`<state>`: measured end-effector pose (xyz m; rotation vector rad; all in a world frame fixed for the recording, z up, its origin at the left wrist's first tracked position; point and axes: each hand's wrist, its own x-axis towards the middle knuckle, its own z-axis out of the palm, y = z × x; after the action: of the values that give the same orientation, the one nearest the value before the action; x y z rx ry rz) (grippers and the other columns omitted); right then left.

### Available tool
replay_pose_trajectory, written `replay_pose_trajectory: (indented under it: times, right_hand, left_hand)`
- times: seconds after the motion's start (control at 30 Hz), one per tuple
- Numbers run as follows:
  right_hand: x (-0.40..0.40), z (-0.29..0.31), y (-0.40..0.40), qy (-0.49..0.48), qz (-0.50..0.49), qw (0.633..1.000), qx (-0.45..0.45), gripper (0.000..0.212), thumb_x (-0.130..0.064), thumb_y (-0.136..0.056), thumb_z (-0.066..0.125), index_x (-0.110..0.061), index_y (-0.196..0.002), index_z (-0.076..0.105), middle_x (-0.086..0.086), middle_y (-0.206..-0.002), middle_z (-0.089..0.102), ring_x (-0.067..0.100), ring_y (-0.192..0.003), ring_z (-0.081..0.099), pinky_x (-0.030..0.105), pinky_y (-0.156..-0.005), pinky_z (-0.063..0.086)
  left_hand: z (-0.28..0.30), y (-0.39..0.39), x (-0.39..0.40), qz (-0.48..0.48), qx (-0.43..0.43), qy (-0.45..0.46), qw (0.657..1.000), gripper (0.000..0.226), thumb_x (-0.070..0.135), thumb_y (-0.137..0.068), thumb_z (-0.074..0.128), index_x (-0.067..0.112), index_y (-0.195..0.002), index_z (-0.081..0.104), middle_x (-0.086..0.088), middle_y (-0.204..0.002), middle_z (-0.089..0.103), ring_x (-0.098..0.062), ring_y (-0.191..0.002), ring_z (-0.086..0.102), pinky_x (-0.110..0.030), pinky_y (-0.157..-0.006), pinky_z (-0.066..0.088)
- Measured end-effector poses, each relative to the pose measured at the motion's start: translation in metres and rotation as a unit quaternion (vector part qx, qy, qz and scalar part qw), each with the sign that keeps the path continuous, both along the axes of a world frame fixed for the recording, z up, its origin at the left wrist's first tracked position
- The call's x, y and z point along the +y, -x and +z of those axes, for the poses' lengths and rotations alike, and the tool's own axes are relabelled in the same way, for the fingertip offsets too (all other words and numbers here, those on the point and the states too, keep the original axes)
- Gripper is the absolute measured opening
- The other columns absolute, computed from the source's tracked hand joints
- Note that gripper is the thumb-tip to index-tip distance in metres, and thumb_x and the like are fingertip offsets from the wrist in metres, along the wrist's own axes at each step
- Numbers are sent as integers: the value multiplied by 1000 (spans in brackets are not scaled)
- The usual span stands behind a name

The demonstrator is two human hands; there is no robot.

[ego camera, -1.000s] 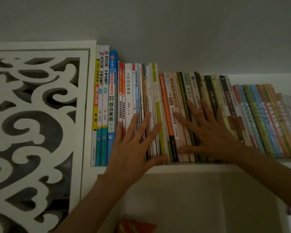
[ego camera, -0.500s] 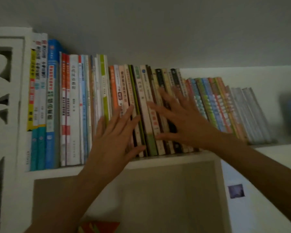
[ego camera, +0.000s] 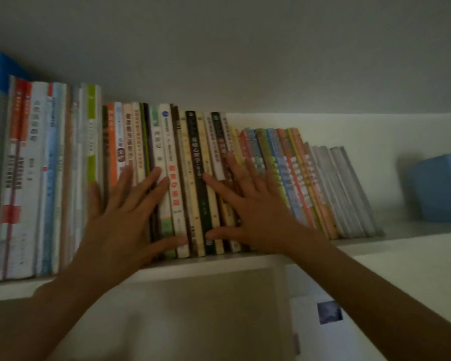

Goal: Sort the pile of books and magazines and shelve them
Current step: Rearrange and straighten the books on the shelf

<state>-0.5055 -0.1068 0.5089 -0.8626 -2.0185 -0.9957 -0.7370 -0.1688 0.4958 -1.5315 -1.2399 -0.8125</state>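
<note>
Here, nearest me, both forearms rise from the lower corners; I would press evenly with flat palms, low on the spines, so the row squares flush and the leaning volumes at the right do not topple. My left hand (ego camera: 125, 220) lies wide, its grip holding nothing, fingers spread on the spines; my right hand (ego camera: 255, 212) likewise, thumb near the shelf (ego camera: 219, 263) edge. The books (ego camera: 193, 178) stand packed along the shelf; farther right, thin magazines (ego camera: 344, 191) lean leftward; beyond, a blue box (ego camera: 440, 188) sits apart.

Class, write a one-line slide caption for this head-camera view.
Left hand and right hand press flat against upright book spines on a white shelf.
</note>
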Motion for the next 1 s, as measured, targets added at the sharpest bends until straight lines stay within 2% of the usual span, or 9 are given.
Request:
replay_pose_trajectory:
  times: [0.07, 0.17, 0.23, 0.33, 0.43, 0.57, 0.73, 0.87, 1.0]
  right_hand:
    - [-6, 2, -6, -20, 25, 999, 39, 88, -83, -73, 23, -44, -144, -13, -5, -152, -30, 23, -138, -29, 51, -112, -18]
    - [-20, 12, -49, -85, -7, 972, 217, 89, -76, -79, 35, -35, -147, -6, 0, -155, -17, 26, -142, -15, 51, -114, -8]
    - [-22, 18, -97, -35, -33, 940, 337, 96, -73, -75, 45, -27, -150, 6, 10, -158, 0, 32, -145, 3, 54, -115, 10]
    - [-13, 16, -153, 135, 38, 899, 415, 105, -69, -64, 56, -25, -148, 12, 16, -150, 29, 35, -130, 40, 51, -105, 36]
    - [-1, 2, -168, 313, 123, 854, 397, 94, -62, -66, 58, -33, -144, 15, 11, -132, 52, 25, -97, 61, 43, -89, 50]
    - [7, -4, -164, 356, 181, 843, 362, 73, -61, -76, 48, -34, -138, 22, -1, -118, 57, 19, -99, 62, 44, -90, 52]
    - [12, 1, -142, 318, 172, 861, 358, 51, -50, -91, 38, -20, -131, 26, 2, -111, 55, 20, -95, 60, 40, -88, 50]
    - [10, -3, -135, 289, 139, 874, 364, 44, -49, -93, 34, -18, -122, 25, 3, -101, 53, 22, -86, 58, 36, -81, 48]
    - [6, -4, -137, 287, 171, 868, 367, 49, -44, -95, 36, -13, -129, 20, 2, -104, 52, 18, -86, 57, 36, -81, 50]
  left_hand:
    - [-1, -34, -6, -47, -61, -3, 997, 100, 87, -68, 19, 24, -146, 24, -2, -154, 21, -22, -142, 5, -57, -107, 1]
    - [3, -85, 2, -52, 24, -28, 998, 85, 75, -74, 28, 24, -143, 28, -5, -153, 21, -24, -141, 8, -57, -105, 5]
    - [11, -105, 12, -61, 73, -23, 995, 77, 70, -78, 29, 24, -139, 38, -5, -150, 29, -28, -140, 16, -59, -103, 6]
    - [19, -120, 20, -70, 34, -9, 997, 82, 75, -74, 28, 24, -135, 46, -3, -152, 26, -29, -142, 13, -56, -105, -1]
    - [14, -134, 26, -21, -21, 10, 1000, 99, 85, -65, 33, 31, -146, 21, -4, -157, -10, -29, -141, -18, -58, -106, -11]
    - [10, -143, 33, 52, -24, 64, 996, 102, 81, -69, 42, 37, -145, -11, -7, -144, -43, -34, -133, -37, -63, -104, -13]
    - [11, -130, 39, 10, -19, 38, 999, 91, 73, -75, 46, 41, -146, -2, -3, -144, -41, -25, -128, -41, -52, -100, -21]
    - [11, -131, 41, 22, -17, 35, 999, 91, 73, -74, 46, 40, -147, 1, -4, -147, -37, -27, -131, -37, -57, -106, -14]
    - [9, -129, 39, -14, -6, 25, 1000, 89, 79, -71, 38, 32, -145, 24, -11, -157, -3, -34, -142, -9, -61, -102, -5]
